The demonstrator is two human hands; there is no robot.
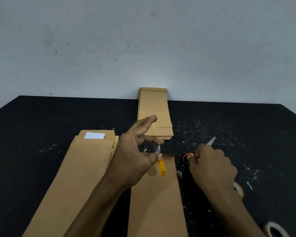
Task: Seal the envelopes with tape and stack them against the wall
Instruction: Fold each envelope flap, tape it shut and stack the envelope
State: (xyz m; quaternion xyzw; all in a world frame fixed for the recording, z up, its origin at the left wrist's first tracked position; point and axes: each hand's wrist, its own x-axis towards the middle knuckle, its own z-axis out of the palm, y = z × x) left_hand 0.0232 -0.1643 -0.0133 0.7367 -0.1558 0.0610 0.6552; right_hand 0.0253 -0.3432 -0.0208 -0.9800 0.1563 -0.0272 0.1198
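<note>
A brown envelope (156,199) lies lengthwise in front of me on the black table (41,127). My left hand (137,154) hovers over its far end, pinching a clear strip of tape (158,149) with a yellow printed end (161,167) between thumb and finger. My right hand (212,166) holds scissors with an orange handle (186,157), and the blade tip (211,141) points away to the right. A pile of brown envelopes (79,177) lies at the left, the lower one showing a white paper (94,135). A stack of envelopes (155,113) leans against the wall (143,48).
Two tape rolls sit at the right: one (238,189) partly hidden behind my right wrist, another (275,229) at the bottom edge. White specks and scraps are scattered over the table's right half.
</note>
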